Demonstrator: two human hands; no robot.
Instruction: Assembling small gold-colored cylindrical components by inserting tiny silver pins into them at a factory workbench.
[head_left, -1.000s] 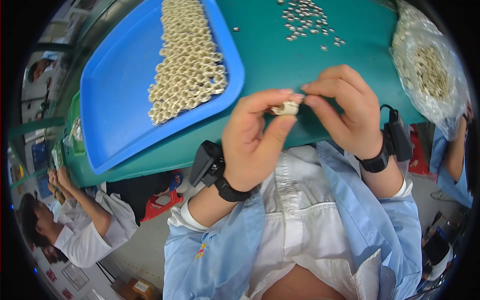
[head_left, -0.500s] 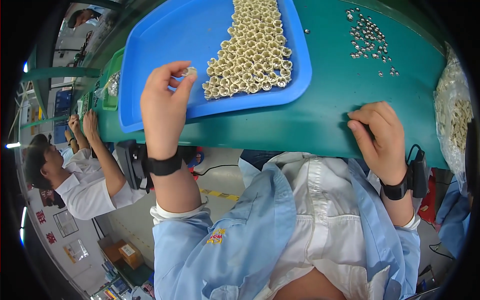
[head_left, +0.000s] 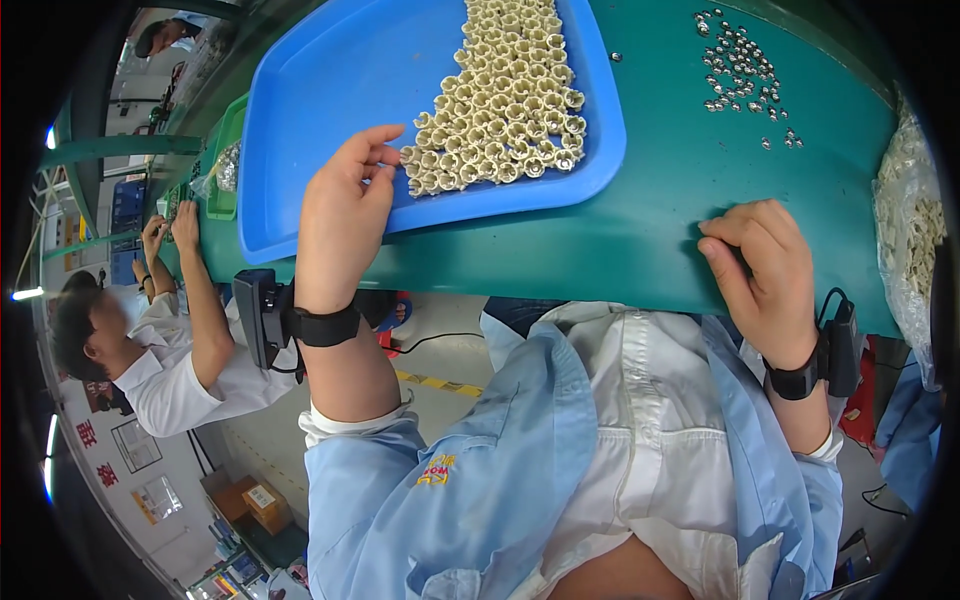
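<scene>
Fingers of your left hand (head_left: 345,215) part slightly beside the cream, scalloped, ring-shaped pieces (head_left: 505,105) filling the blue plastic tray (head_left: 335,80)'s right side; your right hand (head_left: 765,268) curls over the green tabletop (head_left: 660,170), fingertips close, grip unclear.

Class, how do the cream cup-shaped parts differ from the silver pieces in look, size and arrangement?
Look: the cream parts are open-topped with notched rims; the silver pieces are shiny.
Size: each cream part looks larger than each silver piece.
Arrangement: the cream parts stand packed together in the blue tray; the silver pieces lie loosely scattered on the green table.
Shared: both are groups of many small items.
</scene>
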